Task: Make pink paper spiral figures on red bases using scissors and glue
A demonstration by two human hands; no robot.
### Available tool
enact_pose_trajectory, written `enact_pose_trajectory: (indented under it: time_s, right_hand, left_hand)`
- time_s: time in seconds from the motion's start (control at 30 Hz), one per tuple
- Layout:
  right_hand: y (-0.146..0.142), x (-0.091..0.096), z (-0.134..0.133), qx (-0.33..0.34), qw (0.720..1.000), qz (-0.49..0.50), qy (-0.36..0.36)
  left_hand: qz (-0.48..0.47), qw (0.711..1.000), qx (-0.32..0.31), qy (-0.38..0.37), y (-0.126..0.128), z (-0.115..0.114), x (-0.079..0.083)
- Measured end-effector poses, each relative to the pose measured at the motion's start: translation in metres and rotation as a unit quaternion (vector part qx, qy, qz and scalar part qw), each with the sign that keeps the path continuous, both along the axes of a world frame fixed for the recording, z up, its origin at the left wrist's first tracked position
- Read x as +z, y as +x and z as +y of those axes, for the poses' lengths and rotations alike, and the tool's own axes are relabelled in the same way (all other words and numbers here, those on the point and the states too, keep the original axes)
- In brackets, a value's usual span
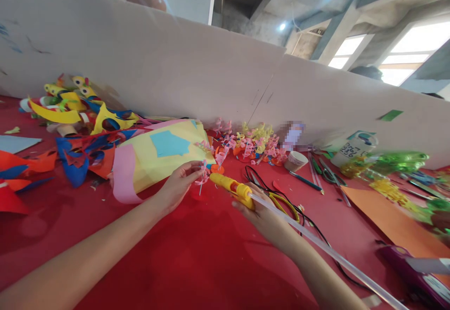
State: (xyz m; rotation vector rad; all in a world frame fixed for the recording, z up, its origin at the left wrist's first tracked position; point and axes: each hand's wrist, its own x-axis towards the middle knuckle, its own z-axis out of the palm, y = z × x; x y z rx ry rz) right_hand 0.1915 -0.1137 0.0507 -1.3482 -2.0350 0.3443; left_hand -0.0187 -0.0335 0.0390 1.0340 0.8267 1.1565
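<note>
My right hand [258, 207] grips a yellow hot glue gun [230, 186], its nozzle pointing left. A long translucent glue stick [326, 249] runs out of its back toward the lower right. Pinched in the fingers of my left hand [179, 183] is a small pink curled-paper flower on a thin pale stem [202, 179]. The nozzle is close to the flower; whether they touch I cannot tell. Behind my hands lie several pink and yellow curled-paper flowers [248, 148] with orange bases. A black cord [319, 230] trails over the red table near my right hand.
Yellow and pink paper sheets [140, 160] with a blue piece lie left of centre. Coloured paper crafts [84, 108] are heaped at the far left. To the right are a paper cup [296, 161], a pencil [307, 182], scissors [328, 174] and orange paper [393, 216]. A white partition [158, 66] borders the table.
</note>
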Motion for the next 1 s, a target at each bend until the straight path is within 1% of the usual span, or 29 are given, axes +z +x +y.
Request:
enact_pose_trajectory:
  time_s: [0.17, 0.3, 0.47, 0.63, 0.83, 1.0]
  right_hand:
    - [-0.0013, -0.0043, -0.0001, 0.007, 1.000, 0.004, 0.009]
    - [-0.0014, -0.0069, 0.0016, 0.012, 1.000, -0.007, 0.028]
    - [-0.0008, -0.0058, 0.0021, 0.008, 0.999, -0.036, 0.014]
    - [-0.0007, -0.0057, 0.0017, -0.001, 1.000, -0.029, 0.000]
    - [-0.0004, -0.0077, 0.0034, 0.011, 1.000, -0.019, -0.011]
    - [-0.0022, -0.0030, 0.0018, 0.024, 0.999, -0.034, -0.012]
  left_hand:
    - [-0.005, 1.000, 0.005, -0.014, 0.0010, -0.0019, 0.0023]
    - [0.006, 1.000, 0.009, -0.009, 0.0015, -0.0032, 0.0020]
    - [0.026, 1.000, 0.002, 0.003, 0.0004, -0.0028, -0.0018]
    - [0.038, 0.999, 0.001, 0.019, -0.0003, -0.0015, -0.0035]
    - [0.040, 0.999, 0.003, 0.028, -0.0001, -0.0014, -0.0027]
    - [0.040, 0.999, -0.009, 0.024, -0.0006, -0.0018, -0.0053]
